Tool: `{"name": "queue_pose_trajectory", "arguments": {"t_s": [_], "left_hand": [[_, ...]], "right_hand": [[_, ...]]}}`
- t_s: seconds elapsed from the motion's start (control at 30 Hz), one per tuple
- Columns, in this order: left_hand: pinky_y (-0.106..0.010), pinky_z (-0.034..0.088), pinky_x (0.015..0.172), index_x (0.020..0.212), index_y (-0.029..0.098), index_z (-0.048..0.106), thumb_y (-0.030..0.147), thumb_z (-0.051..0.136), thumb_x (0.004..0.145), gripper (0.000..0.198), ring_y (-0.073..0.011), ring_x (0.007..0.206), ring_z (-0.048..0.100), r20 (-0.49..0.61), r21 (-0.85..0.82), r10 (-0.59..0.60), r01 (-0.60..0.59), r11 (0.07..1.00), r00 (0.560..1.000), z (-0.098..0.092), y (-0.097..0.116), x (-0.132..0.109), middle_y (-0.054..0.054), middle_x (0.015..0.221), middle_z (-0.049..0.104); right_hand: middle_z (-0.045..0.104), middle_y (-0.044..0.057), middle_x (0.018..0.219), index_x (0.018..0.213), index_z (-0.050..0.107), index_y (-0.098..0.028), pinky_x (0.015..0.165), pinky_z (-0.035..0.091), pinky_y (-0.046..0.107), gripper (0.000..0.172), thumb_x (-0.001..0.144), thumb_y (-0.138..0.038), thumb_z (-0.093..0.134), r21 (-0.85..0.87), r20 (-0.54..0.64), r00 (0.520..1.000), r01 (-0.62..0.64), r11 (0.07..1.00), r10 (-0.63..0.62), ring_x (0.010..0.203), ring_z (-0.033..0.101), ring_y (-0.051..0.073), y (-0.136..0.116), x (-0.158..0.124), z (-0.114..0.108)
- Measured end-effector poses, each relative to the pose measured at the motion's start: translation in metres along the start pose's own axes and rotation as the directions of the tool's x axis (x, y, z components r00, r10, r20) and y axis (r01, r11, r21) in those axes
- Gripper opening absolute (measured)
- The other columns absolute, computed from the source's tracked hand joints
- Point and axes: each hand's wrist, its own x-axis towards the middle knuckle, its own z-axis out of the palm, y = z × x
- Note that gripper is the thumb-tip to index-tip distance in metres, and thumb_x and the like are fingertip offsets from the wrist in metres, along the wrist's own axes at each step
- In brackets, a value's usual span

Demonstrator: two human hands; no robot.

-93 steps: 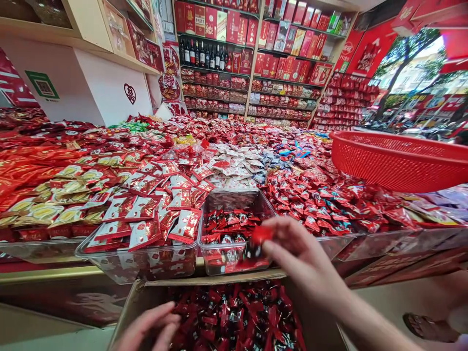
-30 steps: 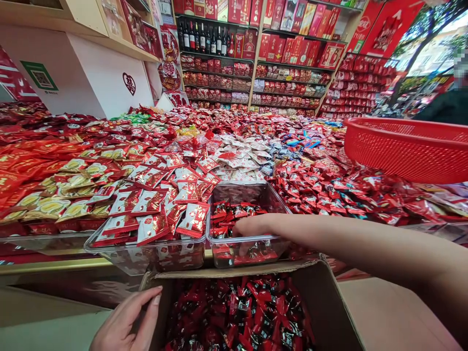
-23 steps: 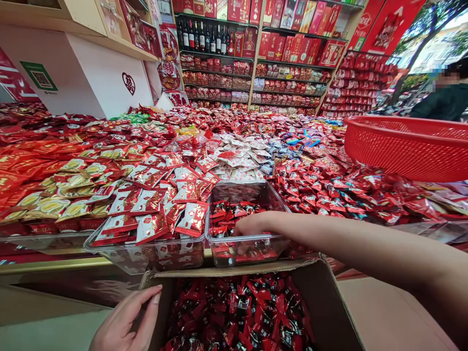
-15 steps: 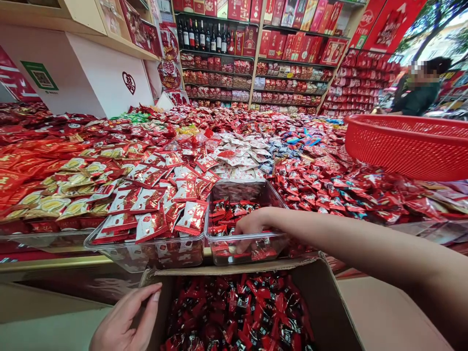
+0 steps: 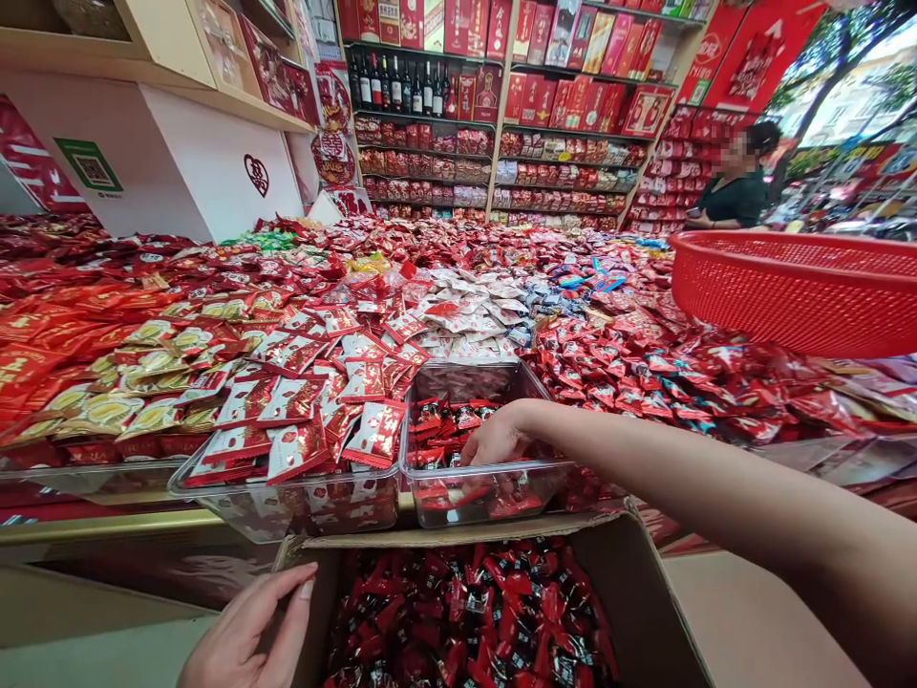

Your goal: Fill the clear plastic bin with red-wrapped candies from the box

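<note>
My right hand (image 5: 498, 438) reaches down into a clear plastic bin (image 5: 494, 483) that is partly filled with red-and-black wrapped candies (image 5: 444, 420). Its fingers are bent down among the candies with their tips hidden, so I cannot make out what they hold. My left hand (image 5: 244, 631) grips the left edge of an open cardboard box (image 5: 645, 612), thumb on the rim. The box sits below the bin and is full of the same red-and-black candies (image 5: 487, 612).
A second clear bin (image 5: 287, 502) of red-and-white packets adjoins on the left. Heaps of red, gold and white sweets cover the wide counter. A red mesh basket (image 5: 795, 291) stands at the right. Shelves of red boxes and bottles line the back wall, and a person (image 5: 735, 186) stands there.
My right hand carried a candy from the box into the clear bin and now stays in it, shifted slightly. My left hand moved to the box's edge. The person walked leftward.
</note>
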Motion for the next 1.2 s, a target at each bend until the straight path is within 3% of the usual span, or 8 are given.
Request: {"name": "queue_pose_trajectory", "arguments": {"t_s": [0.13,0.23,0.37,0.67,0.9,1.2], "left_hand": [[-0.022,0.047,0.07,0.087,0.024,0.057,0.038,0.048,0.074,0.021,-0.0144,0.073,0.061,-0.005,0.01,0.024,-0.024,1.0,1.0,-0.001,0.001,0.002,0.0,0.084,0.063],[-0.021,0.047,0.068,0.085,0.024,0.057,0.038,0.047,0.074,0.021,-0.0146,0.074,0.061,-0.032,0.028,0.06,-0.06,0.998,0.998,-0.001,0.001,0.003,0.0,0.082,0.064],[-0.022,0.047,0.069,0.086,0.024,0.057,0.037,0.047,0.074,0.02,-0.015,0.075,0.061,-0.028,0.032,0.031,-0.03,0.999,0.999,0.001,0.0,0.002,0.0,0.084,0.064],[-0.024,0.045,0.071,0.087,0.023,0.057,0.036,0.047,0.074,0.02,-0.015,0.075,0.059,-0.007,-0.002,0.016,-0.016,1.0,1.0,0.0,0.004,0.003,-0.001,0.084,0.063],[-0.025,0.044,0.072,0.088,0.023,0.056,0.034,0.049,0.073,0.019,-0.0154,0.078,0.057,-0.002,-0.024,0.005,-0.005,1.0,1.0,-0.001,0.004,0.0,-0.002,0.086,0.062],[-0.023,0.044,0.071,0.088,0.023,0.057,0.033,0.05,0.073,0.019,-0.0154,0.077,0.058,0.01,-0.026,0.007,-0.006,1.0,1.0,0.0,0.006,0.002,-0.001,0.085,0.062]], "right_hand": [[0.057,-0.004,0.064,0.085,0.059,-0.015,0.046,0.034,0.016,0.047,0.049,-0.044,0.068,-0.1,-0.064,0.998,-0.01,0.995,0.004,0.048,0.045,0.004,0.0,-0.001,-0.008],[0.052,-0.005,0.059,0.082,0.059,-0.014,0.043,0.029,0.015,0.05,0.043,-0.043,0.07,-0.22,-0.202,0.977,0.015,0.975,-0.061,0.047,0.039,0.003,-0.001,-0.002,-0.012],[0.05,-0.005,0.059,0.081,0.057,-0.013,0.047,0.033,0.017,0.053,0.039,-0.042,0.072,-0.306,-0.315,0.94,0.027,0.952,-0.128,0.051,0.04,0.005,-0.005,-0.006,-0.006],[0.059,0.0,0.074,0.096,0.056,-0.016,0.051,0.037,0.018,0.053,0.047,-0.031,0.07,-0.369,-0.257,0.955,0.045,0.928,-0.149,0.056,0.048,0.008,-0.003,-0.007,0.004],[0.061,-0.002,0.074,0.102,0.05,-0.016,0.056,0.04,0.018,0.058,0.047,-0.023,0.069,-0.197,-0.238,0.965,0.067,0.978,-0.114,0.06,0.055,0.009,0.0,-0.002,0.001],[0.06,-0.001,0.069,0.092,0.054,-0.013,0.056,0.041,0.019,0.036,0.057,-0.021,0.062,-0.192,-0.257,0.938,0.185,0.964,-0.231,0.058,0.054,0.008,-0.006,-0.015,0.001]]}}
